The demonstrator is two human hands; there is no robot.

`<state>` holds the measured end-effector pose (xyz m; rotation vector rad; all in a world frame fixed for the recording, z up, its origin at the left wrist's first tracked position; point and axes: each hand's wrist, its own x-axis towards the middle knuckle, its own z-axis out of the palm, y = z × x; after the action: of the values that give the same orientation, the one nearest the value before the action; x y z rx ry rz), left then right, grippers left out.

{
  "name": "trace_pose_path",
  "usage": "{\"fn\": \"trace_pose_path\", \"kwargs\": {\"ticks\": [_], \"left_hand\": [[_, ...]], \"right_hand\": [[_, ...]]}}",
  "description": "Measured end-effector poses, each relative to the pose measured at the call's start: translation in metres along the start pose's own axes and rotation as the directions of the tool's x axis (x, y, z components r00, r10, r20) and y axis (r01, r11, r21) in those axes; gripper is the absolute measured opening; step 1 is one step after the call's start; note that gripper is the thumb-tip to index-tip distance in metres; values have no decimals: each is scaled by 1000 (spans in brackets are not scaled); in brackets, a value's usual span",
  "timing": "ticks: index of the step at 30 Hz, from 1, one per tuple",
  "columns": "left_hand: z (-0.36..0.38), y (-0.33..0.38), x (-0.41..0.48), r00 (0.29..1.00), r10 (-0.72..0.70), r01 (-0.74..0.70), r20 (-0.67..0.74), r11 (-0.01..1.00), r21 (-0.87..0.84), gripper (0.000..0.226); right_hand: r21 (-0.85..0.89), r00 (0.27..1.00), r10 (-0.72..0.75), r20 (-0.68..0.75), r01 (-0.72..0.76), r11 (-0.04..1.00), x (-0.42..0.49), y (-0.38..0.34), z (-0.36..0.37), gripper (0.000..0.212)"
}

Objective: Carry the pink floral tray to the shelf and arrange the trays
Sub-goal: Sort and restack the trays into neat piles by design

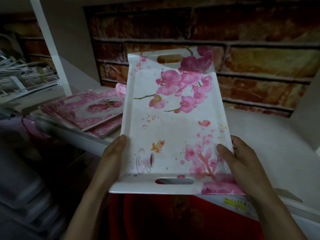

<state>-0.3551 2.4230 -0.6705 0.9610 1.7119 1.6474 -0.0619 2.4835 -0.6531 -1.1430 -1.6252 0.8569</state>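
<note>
I hold a white tray printed with pink orchids and butterflies (174, 129) in front of me, tilted up toward me, long side pointing away. My left hand (113, 153) grips its left rim near the close end. My right hand (235, 158) grips the right rim, thumb on the printed face. The tray hangs over the white shelf (270, 135). On the shelf to the left lies a stack of pink floral trays (90, 110), flat, partly hidden behind the held tray.
A brick-patterned wall panel (190, 32) backs the shelf. A white upright post (50, 44) divides it from a compartment with white wire racks (22, 75). Below the shelf edge sit a red container (173, 219) and grey lidded boxes (26, 196).
</note>
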Motion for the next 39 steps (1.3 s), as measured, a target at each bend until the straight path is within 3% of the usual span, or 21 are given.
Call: {"fn": "trace_pose_path", "kwargs": {"ticks": [9, 20, 29, 32, 35, 39], "left_hand": [[-6, 7, 2, 989, -111, 111, 96, 994, 5, 38], [-15, 55, -2, 916, -317, 296, 247, 948, 121, 37], [-31, 100, -64, 879, -460, 452, 124, 888, 85, 25], [-47, 118, -91, 845, -525, 519, 100, 851, 80, 24], [-59, 146, -116, 826, -557, 549, 85, 829, 107, 19], [-74, 171, -144, 802, -596, 582, 44, 795, 171, 27]], "right_hand": [[22, 998, 57, 40, -58, 998, 5, -4, 0, 20], [-33, 969, 234, 82, -232, 972, 3, -25, -2, 30], [-192, 921, 371, 115, -346, 919, -43, -77, -26, 27], [-196, 882, 448, 143, -419, 887, -72, -105, -34, 26], [-242, 837, 524, 157, -482, 842, -94, -132, -45, 39], [-304, 752, 630, 194, -564, 768, -110, -165, -64, 46]]}}
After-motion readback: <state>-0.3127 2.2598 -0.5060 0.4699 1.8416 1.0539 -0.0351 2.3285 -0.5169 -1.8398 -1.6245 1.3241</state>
